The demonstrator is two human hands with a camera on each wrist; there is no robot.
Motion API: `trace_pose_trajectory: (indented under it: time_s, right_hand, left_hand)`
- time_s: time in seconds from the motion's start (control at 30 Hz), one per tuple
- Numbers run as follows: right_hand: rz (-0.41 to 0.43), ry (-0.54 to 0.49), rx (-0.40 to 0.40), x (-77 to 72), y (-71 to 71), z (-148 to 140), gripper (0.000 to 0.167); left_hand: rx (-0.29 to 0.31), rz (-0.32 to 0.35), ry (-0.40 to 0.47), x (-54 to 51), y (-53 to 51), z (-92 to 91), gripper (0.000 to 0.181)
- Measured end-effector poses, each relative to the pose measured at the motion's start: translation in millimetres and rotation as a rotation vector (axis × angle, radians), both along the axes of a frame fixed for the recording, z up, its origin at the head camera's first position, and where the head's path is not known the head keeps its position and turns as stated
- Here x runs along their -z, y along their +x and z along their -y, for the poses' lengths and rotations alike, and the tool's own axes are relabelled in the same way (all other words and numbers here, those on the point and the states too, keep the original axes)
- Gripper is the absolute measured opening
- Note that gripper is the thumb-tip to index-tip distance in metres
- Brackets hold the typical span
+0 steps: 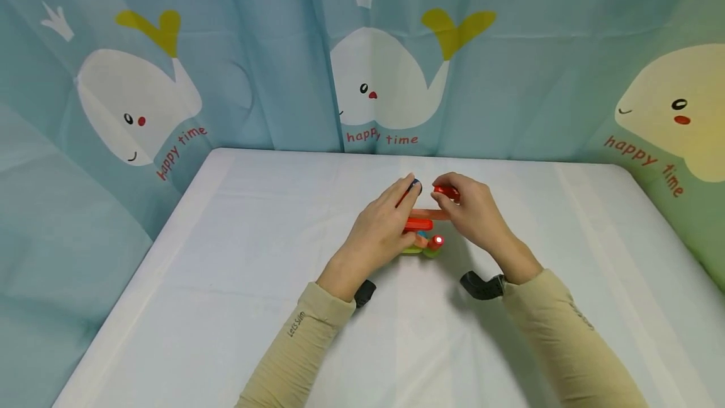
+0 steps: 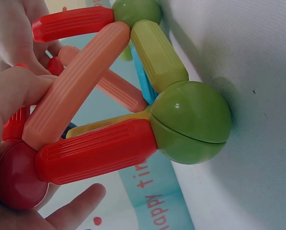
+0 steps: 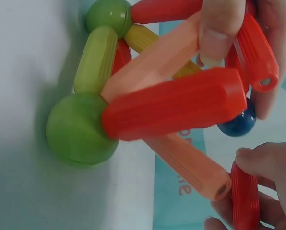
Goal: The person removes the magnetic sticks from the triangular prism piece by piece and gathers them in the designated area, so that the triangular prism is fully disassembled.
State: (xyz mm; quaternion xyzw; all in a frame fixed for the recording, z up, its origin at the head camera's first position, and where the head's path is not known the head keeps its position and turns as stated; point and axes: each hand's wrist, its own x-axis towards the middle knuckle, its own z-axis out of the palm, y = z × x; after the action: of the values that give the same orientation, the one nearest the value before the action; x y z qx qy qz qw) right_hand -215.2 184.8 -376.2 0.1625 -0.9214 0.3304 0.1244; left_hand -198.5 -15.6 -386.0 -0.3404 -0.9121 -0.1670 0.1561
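Note:
A toy rod-and-ball frame (image 2: 100, 148) of red, orange, yellow and blue rods stands on the table, joined by green balls (image 2: 191, 122). My left hand (image 1: 370, 232) holds its upper part, round a red ball (image 2: 20, 175), with the thumb against an orange rod (image 2: 80, 84). By the left fingers is a dark blue ball (image 3: 238, 120). To the right, my right hand (image 1: 472, 209) pinches a short red rod (image 3: 245, 196) between thumb and fingers. This rod is close to the free end of another orange rod (image 3: 191, 165); whether they touch, I cannot tell.
A white cloth covers the table (image 1: 226, 307). Behind its far edge hangs a blue curtain (image 1: 272, 80) printed with whales. Black straps or camera mounts (image 1: 481, 285) jut from the wrists, beside the beige sleeves.

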Motion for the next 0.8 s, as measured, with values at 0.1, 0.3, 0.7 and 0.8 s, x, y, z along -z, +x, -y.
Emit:
trace_pose_trajectory:
  time_s: [0.1,0.3,0.7,0.8]
  right_hand:
    - [-0.005,0.008,-0.007,0.0,-0.2,-2,0.018]
    - [-0.036,0.015,-0.013,1.5,1.7,-6,0.018]
    - [-0.081,-0.014,0.039,7.8,9.3,-17,0.02]
    - [-0.09,-0.027,0.059,10.4,10.8,-19,0.022]
  left_hand:
    - [-0.007,0.021,-0.014,-0.3,-0.1,0.5,0.077]
    - [-0.015,0.066,-0.01,-0.5,0.0,0.4,0.089]
    - [-0.006,0.025,0.03,1.9,0.0,-0.8,0.091]
    - [-0.011,0.018,0.027,1.7,-0.1,-0.9,0.092]
